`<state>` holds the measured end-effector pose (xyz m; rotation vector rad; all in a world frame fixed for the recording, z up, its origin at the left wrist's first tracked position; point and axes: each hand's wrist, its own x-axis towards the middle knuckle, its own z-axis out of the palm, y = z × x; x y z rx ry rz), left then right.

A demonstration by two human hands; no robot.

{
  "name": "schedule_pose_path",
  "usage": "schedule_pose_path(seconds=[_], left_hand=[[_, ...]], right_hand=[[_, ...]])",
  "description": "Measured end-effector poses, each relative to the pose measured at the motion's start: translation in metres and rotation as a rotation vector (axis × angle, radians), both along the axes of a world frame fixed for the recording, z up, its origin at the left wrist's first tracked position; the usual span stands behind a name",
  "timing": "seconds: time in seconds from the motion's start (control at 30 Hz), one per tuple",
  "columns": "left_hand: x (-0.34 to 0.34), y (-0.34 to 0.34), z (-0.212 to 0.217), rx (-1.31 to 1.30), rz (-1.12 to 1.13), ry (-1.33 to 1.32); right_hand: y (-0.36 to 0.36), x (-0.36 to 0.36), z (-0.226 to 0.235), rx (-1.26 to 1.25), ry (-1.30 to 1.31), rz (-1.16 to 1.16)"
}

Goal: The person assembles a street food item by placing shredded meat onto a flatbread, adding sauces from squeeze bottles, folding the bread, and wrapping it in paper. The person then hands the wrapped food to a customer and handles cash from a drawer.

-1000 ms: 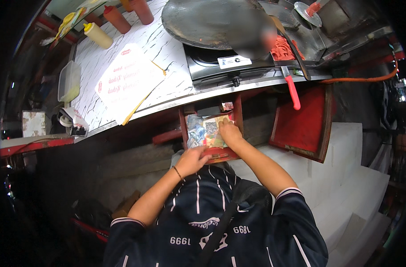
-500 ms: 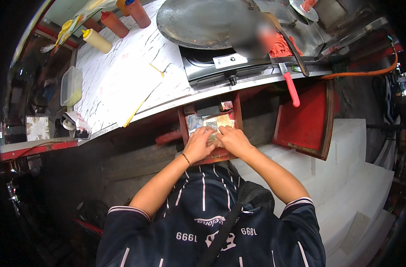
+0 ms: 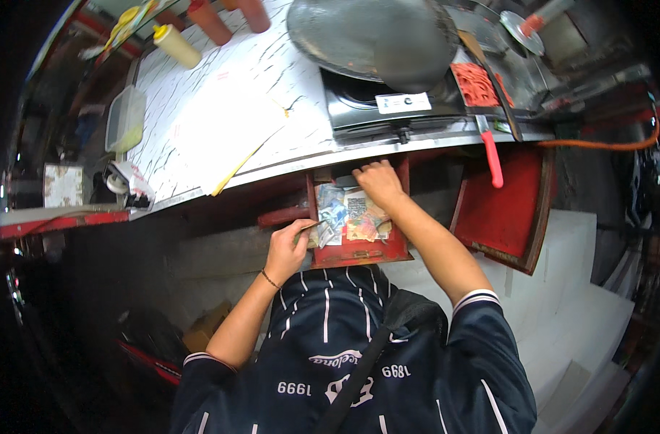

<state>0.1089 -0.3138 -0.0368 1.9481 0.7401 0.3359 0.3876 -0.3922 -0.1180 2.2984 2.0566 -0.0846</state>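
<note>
A red wooden drawer (image 3: 361, 256) is pulled out below the counter. Inside lie several loose banknotes (image 3: 332, 217), bluish at the left and orange and yellowish at the right, with a white card bearing a black square pattern (image 3: 356, 207) among them. By the drawer's left side, my left hand (image 3: 288, 249) pinches a thin, flat thing seen almost edge-on; its kind is unclear. Toward the back of the drawer reaches my right hand (image 3: 378, 184), fingers curled downward and tips hidden, so whatever they may hold does not show.
Above the drawer runs a white marbled counter (image 3: 221, 116) with a black stove (image 3: 359, 108) and round griddle (image 3: 344, 36). A red-handled knife (image 3: 491, 155) juts over the counter edge. An open red door panel (image 3: 505, 206) stands at the right. Sauce bottles (image 3: 176, 47) are at far left.
My hands were together over the drawer's front and have parted. The left moved to the left with a thin thing in its fingers; the right moved to the drawer's back, uncovering the banknotes.
</note>
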Motion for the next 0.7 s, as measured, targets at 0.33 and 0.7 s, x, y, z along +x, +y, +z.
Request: schedule_pose_path(seconds=[0.33,0.7], left_hand=[[-0.023,-0.014,-0.019,-0.01,-0.069,0.021],[-0.003,-0.014,-0.014,-0.045,-0.325,0.114]], right_hand=[[0.003,0.016,-0.012,0.058,-0.046,0.0],[-0.007,0.021,0.002,0.11,0.018,0.071]])
